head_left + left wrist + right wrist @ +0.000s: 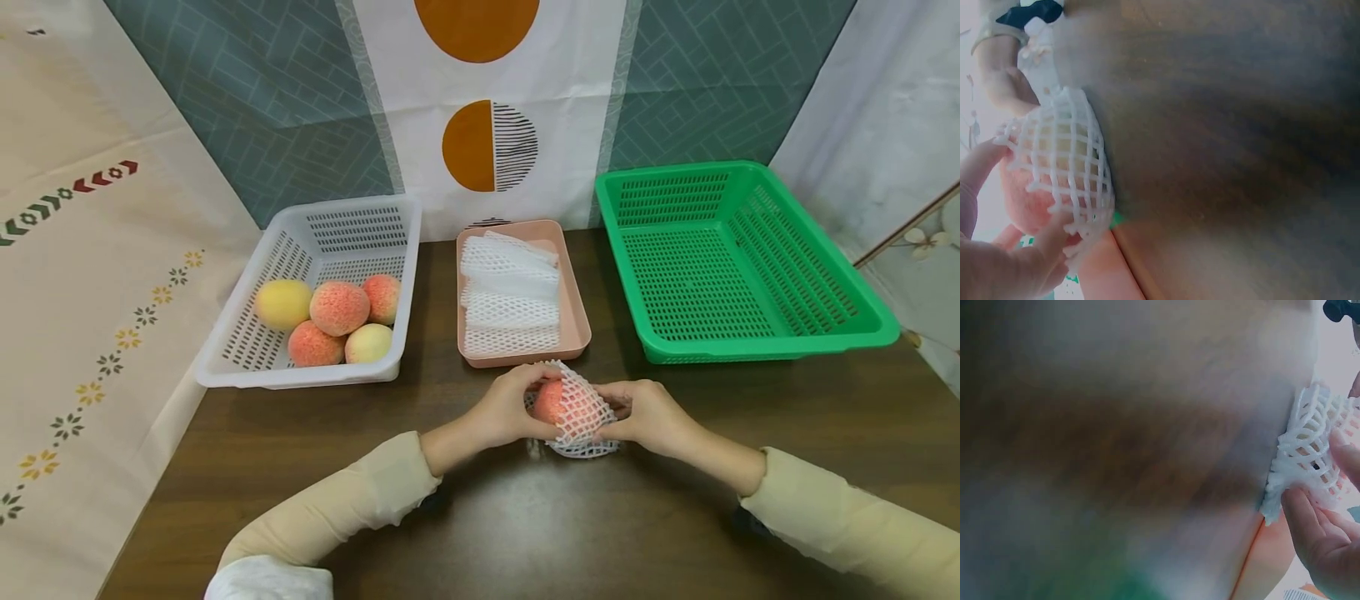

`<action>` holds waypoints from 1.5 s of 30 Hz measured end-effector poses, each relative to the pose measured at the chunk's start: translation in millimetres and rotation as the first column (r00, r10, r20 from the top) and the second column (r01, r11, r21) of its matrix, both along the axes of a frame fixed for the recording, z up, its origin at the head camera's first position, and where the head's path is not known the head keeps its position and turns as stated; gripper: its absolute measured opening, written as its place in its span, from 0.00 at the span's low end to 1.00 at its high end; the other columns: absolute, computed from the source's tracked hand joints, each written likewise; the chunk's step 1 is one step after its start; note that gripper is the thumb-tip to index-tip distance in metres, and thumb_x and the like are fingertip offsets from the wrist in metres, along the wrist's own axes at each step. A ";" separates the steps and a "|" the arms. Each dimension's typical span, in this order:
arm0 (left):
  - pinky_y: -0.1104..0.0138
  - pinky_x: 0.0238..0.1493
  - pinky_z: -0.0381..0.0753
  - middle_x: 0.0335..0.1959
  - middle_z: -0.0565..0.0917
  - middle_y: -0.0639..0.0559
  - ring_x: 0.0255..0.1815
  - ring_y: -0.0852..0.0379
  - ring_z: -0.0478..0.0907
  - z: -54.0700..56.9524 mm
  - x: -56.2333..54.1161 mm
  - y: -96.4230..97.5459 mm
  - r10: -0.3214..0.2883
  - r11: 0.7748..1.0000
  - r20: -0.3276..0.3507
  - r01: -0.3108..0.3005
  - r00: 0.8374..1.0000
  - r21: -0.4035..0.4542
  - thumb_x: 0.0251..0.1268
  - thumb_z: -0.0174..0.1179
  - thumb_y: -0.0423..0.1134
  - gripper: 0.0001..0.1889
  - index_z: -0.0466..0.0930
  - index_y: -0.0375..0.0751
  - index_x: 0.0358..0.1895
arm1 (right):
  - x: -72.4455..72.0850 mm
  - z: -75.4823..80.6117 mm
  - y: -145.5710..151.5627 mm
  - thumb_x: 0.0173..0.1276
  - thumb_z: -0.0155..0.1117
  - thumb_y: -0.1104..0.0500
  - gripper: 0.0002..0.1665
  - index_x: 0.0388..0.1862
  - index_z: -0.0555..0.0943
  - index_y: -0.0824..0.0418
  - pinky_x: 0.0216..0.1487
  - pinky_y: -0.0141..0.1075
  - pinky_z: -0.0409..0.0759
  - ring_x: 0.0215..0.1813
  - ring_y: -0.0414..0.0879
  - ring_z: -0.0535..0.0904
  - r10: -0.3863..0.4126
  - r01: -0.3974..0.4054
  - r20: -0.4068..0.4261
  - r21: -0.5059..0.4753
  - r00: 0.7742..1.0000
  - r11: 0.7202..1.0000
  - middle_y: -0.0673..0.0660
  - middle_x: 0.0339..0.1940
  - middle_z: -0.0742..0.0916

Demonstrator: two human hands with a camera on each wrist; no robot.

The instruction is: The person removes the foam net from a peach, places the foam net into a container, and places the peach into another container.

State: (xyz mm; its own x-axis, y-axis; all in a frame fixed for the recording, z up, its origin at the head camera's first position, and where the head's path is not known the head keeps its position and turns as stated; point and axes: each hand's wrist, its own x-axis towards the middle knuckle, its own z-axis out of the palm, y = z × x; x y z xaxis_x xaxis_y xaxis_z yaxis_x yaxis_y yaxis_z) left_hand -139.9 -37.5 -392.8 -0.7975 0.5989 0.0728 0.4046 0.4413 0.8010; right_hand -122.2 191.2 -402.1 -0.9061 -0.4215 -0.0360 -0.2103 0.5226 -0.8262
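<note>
A pink-red peach (548, 402) sits partly inside a white foam net sleeve (581, 408), low over the table in front of the pink tray. My left hand (509, 409) grips the peach and the sleeve's edge from the left, thumb and fingers around it. On the other side my right hand (649, 419) holds the net between thumb and fingers. The left wrist view shows the net (1066, 156) stretched over much of the fruit, with bare pink skin (1022, 197) near the left fingers. In the right wrist view the net's gathered end (1282, 481) lies by the right fingertips.
At the back left a white basket (213, 367) holds several peaches (339, 308). A pink tray (576, 325) with a stack of foam net sleeves (510, 292) stands in the middle. The green basket (772, 346) is at the back right, on the dark wooden table (480, 533).
</note>
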 end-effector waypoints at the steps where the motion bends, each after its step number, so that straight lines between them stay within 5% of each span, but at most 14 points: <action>1: 0.61 0.56 0.78 0.52 0.78 0.40 0.53 0.46 0.77 -0.1 0.5 -0.1 0.008 1.000 -0.020 -0.009 1.000 -0.020 0.39 0.76 0.32 0.34 0.73 0.31 0.55 | 0.5 0.2 -1.0 0.46 0.78 0.63 0.35 0.53 0.78 0.77 0.34 0.28 0.82 0.37 0.46 0.85 -0.005 0.005 0.001 -0.007 1.000 1.000 0.69 0.46 0.85; 6: 0.64 0.53 0.78 0.51 0.79 0.42 0.51 0.49 0.76 -0.3 1.7 -1.7 0.046 0.993 -0.073 -0.054 0.996 -0.104 0.36 0.78 0.36 0.37 0.74 0.32 0.56 | 2.8 0.3 -5.9 0.47 0.77 0.64 0.28 0.48 0.81 0.75 0.32 0.27 0.81 0.34 0.42 0.84 -0.032 0.031 -0.011 -0.026 0.999 0.999 0.66 0.41 0.87; 12: 0.66 0.51 0.79 0.50 0.80 0.41 0.49 0.48 0.78 3.8 5.2 -8.4 0.064 0.992 -0.047 -0.069 0.997 -0.108 0.35 0.78 0.37 0.37 0.74 0.31 0.56 | 2.9 -1.3 -7.7 0.49 0.75 0.66 0.25 0.47 0.82 0.74 0.34 0.27 0.81 0.34 0.38 0.82 -0.031 0.030 -0.019 -0.039 0.999 0.999 0.64 0.40 0.88; 26: 0.67 0.49 0.79 0.54 0.79 0.46 0.49 0.50 0.77 14.4 7.3 -27.0 0.088 0.994 -0.062 -0.084 0.994 0.071 0.36 0.77 0.36 0.36 0.74 0.37 0.56 | 8.4 12.8 -2.3 0.52 0.74 0.67 0.13 0.38 0.84 0.61 0.31 0.29 0.80 0.30 0.32 0.77 -0.035 0.030 -0.250 -0.024 0.968 0.999 0.48 0.28 0.86; 35: 0.69 0.34 0.84 0.53 0.76 0.43 0.44 0.53 0.77 27.2 13.1 -36.5 0.089 0.972 0.064 -0.101 0.994 0.211 0.38 0.76 0.32 0.36 0.72 0.38 0.58 | 11.3 31.3 -0.3 0.52 0.74 0.68 0.12 0.35 0.83 0.57 0.32 0.29 0.80 0.31 0.32 0.76 -0.048 0.043 -0.343 -0.022 0.938 0.999 0.46 0.29 0.85; 45: 0.63 0.37 0.85 0.52 0.75 0.44 0.44 0.52 0.77 49.6 16.1 -58.6 0.135 0.960 -0.051 -0.118 0.990 0.254 0.37 0.75 0.31 0.37 0.71 0.40 0.59 | 9.0 70.1 6.2 0.52 0.73 0.68 0.13 0.36 0.84 0.55 0.32 0.25 0.80 0.31 0.32 0.78 -0.086 0.091 -0.405 -0.007 0.910 0.996 0.48 0.32 0.86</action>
